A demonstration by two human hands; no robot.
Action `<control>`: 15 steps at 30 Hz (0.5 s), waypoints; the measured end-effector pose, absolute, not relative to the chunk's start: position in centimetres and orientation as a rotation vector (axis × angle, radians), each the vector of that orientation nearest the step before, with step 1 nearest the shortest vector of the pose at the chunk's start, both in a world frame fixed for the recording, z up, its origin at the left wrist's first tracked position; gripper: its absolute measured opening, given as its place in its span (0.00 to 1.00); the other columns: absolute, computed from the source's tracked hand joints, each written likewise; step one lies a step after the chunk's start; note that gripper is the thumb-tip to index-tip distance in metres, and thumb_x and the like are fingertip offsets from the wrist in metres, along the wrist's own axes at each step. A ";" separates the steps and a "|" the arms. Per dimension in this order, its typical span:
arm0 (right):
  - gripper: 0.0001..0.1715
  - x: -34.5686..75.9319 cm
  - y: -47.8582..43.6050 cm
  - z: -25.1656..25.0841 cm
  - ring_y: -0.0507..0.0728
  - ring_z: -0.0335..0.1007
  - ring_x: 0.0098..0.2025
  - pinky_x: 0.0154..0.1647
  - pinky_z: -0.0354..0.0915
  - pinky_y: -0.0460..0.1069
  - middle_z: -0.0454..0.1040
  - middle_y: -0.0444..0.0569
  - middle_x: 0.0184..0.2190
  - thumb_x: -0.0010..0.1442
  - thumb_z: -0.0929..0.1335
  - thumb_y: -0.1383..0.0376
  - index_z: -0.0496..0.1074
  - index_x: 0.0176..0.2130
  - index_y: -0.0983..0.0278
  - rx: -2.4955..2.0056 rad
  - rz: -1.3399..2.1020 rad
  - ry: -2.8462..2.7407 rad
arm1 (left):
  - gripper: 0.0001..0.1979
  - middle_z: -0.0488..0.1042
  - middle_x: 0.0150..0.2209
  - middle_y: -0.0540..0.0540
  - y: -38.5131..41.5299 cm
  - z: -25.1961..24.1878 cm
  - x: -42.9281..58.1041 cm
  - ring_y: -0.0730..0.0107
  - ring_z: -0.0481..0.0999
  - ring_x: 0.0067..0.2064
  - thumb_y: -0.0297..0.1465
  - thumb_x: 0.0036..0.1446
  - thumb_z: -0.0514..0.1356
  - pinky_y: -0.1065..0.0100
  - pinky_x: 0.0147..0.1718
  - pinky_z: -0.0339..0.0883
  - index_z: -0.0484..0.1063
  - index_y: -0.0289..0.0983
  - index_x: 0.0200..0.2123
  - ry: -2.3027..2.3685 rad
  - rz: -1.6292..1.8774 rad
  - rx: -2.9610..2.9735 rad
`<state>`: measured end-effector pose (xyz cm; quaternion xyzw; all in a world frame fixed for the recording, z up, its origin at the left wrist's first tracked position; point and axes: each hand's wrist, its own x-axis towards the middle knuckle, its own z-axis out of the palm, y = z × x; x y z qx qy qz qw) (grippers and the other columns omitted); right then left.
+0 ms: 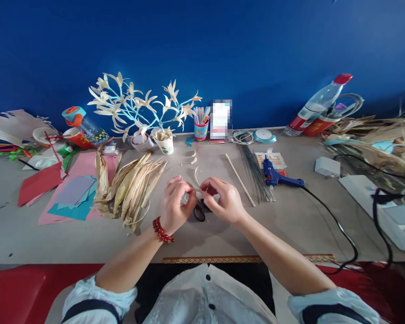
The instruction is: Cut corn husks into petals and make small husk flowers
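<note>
Pinching a pale strip (pixel 195 174), left fingers (pixel 179 186) and right fingers (pixel 212 183) nearly closed; behind, pens (pixel 201 114) in a cup (pixel 201 132)

A red beaded bracelet (pixel 159 228) accompanies a pale, dark-buttoned shirt (pixel 189 299) with dark-banded sleeves (pixel 94 297).

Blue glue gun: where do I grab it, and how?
Probably grip the blue glue gun by its handle, coming from the right, near side: the slim handle points right, away from the body, and the black cord trails from its end.
</note>
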<state>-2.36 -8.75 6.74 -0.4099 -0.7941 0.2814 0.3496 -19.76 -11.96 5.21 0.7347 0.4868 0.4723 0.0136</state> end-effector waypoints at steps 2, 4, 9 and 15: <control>0.03 -2.9 -9.1 6.7 0.52 0.66 0.28 0.29 0.58 0.45 0.71 0.44 0.26 0.58 0.64 0.66 0.68 0.32 0.61 -1.082 0.738 -2.068 | 0.07 0.74 0.30 0.51 -12.0 5.0 -19.6 0.68 0.76 0.34 0.23 0.57 0.58 0.53 0.55 0.67 0.65 0.40 0.33 1.493 1.474 2.286; 0.05 -3.3 -9.2 6.5 0.52 0.65 0.27 0.28 0.57 0.44 0.71 0.44 0.25 0.58 0.64 0.67 0.67 0.30 0.61 -1.110 0.730 -2.060 | 0.07 0.74 0.29 0.51 -12.0 4.9 -19.5 0.69 0.76 0.34 0.23 0.57 0.58 0.53 0.55 0.67 0.65 0.40 0.33 1.487 1.484 2.292; 0.05 -2.9 -8.6 5.7 0.52 0.64 0.26 0.27 0.54 0.45 0.69 0.43 0.24 0.58 0.64 0.66 0.66 0.29 0.61 -1.153 0.671 -2.058 | 0.06 0.75 0.30 0.51 -11.7 5.1 -19.9 0.68 0.76 0.35 0.23 0.57 0.58 0.53 0.54 0.67 0.66 0.40 0.33 1.519 1.507 2.334; 0.06 -2.0 -8.1 6.1 0.52 0.64 0.27 0.28 0.56 0.45 0.70 0.44 0.25 0.60 0.63 0.66 0.67 0.32 0.61 -1.188 0.685 -1.987 | 0.05 0.75 0.30 0.50 -11.5 5.4 -20.4 0.68 0.76 0.35 0.23 0.57 0.58 0.54 0.54 0.68 0.65 0.39 0.33 1.572 1.587 2.315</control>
